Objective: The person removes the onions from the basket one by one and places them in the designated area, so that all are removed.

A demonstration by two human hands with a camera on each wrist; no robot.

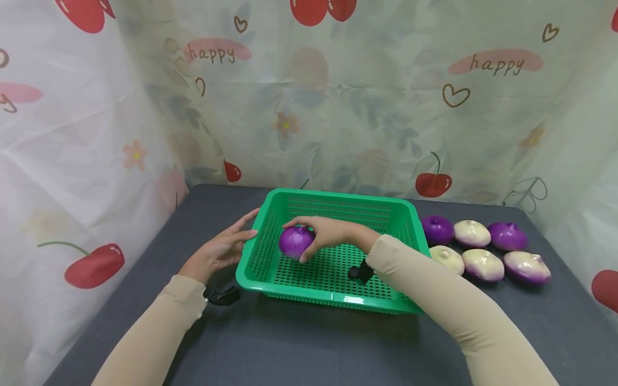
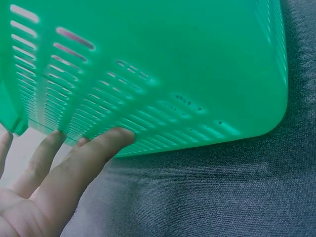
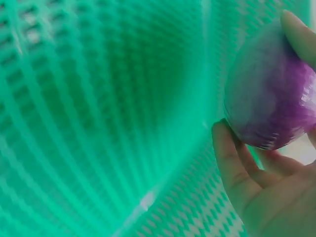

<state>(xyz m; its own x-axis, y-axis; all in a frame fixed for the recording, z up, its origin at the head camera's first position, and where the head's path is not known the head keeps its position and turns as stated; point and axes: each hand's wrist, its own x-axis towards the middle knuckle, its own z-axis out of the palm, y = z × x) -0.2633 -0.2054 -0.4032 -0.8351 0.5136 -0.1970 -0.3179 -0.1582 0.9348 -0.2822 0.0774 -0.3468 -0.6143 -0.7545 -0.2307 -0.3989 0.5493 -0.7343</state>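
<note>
A purple onion [image 1: 295, 243] is gripped by my right hand [image 1: 324, 234], inside the left part of a green plastic basket [image 1: 333, 298]. In the right wrist view the thumb and fingers curl round the onion [image 3: 271, 94] from both sides, with the perforated basket wall [image 3: 123, 98] close by. My left hand [image 1: 224, 249] rests at the basket's left side with fingers extended. Seen from the left wrist, its fingertips [image 2: 121, 134] touch the outside of the slotted wall [image 2: 148, 89].
Right of the basket, several onions stand in two rows: purple ones such as this onion [image 1: 508, 236], and pale ones such as this onion [image 1: 472, 234]. The dark grey table [image 1: 309, 348] backs onto a printed curtain [image 1: 338, 107].
</note>
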